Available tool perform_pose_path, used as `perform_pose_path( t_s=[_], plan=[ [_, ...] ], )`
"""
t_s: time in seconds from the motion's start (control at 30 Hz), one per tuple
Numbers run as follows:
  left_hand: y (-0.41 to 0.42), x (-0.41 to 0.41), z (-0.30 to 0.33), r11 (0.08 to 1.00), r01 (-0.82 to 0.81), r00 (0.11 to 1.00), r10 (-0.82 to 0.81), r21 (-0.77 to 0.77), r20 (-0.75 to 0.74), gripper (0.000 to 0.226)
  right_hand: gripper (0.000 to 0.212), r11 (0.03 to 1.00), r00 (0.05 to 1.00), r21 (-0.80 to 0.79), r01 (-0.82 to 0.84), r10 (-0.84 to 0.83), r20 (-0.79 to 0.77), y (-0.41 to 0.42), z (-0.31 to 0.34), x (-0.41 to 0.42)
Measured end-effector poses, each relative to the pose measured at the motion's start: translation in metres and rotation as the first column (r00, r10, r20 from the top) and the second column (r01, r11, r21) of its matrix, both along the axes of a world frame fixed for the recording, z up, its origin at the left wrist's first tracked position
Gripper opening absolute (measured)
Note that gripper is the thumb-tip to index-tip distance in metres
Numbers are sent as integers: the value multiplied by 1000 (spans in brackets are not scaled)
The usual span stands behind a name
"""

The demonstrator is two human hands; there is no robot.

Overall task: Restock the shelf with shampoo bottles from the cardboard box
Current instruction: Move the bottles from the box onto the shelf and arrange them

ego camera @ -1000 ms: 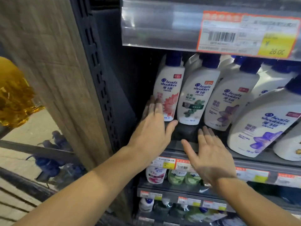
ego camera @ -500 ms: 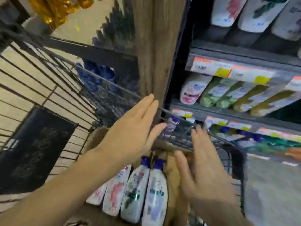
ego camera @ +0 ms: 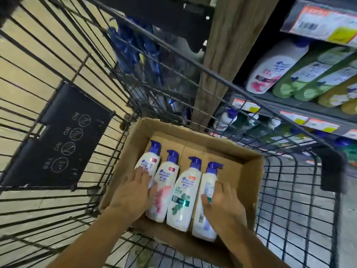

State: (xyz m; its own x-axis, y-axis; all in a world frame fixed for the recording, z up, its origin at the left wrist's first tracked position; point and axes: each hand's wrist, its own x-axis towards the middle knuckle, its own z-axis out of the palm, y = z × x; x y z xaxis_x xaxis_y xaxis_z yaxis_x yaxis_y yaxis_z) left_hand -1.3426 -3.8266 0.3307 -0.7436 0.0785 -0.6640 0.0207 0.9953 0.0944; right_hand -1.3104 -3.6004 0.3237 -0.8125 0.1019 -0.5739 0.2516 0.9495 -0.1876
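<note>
White shampoo bottles [ego camera: 180, 198] in cardboard box [ego camera: 253, 171], under both hands.

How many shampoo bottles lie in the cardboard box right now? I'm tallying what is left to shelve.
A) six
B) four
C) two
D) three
B: four white, blue-capped shampoo bottles lie side by side in the cardboard box, with the left hand on the leftmost one and the right hand on the rightmost.
</note>
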Motion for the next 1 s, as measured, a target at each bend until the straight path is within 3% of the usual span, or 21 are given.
perform_pose_path(
  t_s=[0.1, 0.3, 0.43, 0.53, 0.63, 0.73, 0.83, 1.0],
  plan=[
    [-11, 4, -10, 998, -63, 998, 63, 10, 22, 57, 66, 998, 999, 67, -21, 19, 27, -14, -13, 3],
    [-11, 3, -27, 992, -97, 995, 96, 78, 15, 56, 112, 977, 975, 175, 120, -149, 164, -23, -36, 7],
    [0, 6, -36, 995, -67, 997, 64, 78, 34, 62, 129, 961, 928, 174, 215, -257, 269, -21, -45, 0],
    [10, 7, -44, 978, -139, 989, 130, 154, 71, 57, 121, 950, 911, 126, 286, -310, 272, -18, -47, -7],
    [23, 8, -51, 967, -200, 978, 187, 156, 97, 53, 113, 902, 866, -46, 428, -396, 305, 3, -44, -11],
    [32, 7, -56, 946, -281, 959, 274, 159, 67, 50, 122, 840, 840, -228, 493, -391, 376, 32, -38, -16],
    [38, 12, -60, 939, -301, 952, 305, 163, 2, 48, 125, 776, 792, -289, 560, -400, 462, 50, -35, -22],
    [47, 25, -63, 942, -303, 951, 308, 147, -7, 71, 94, 719, 724, -302, 626, -393, 567, 46, -33, -31]
  ],
)
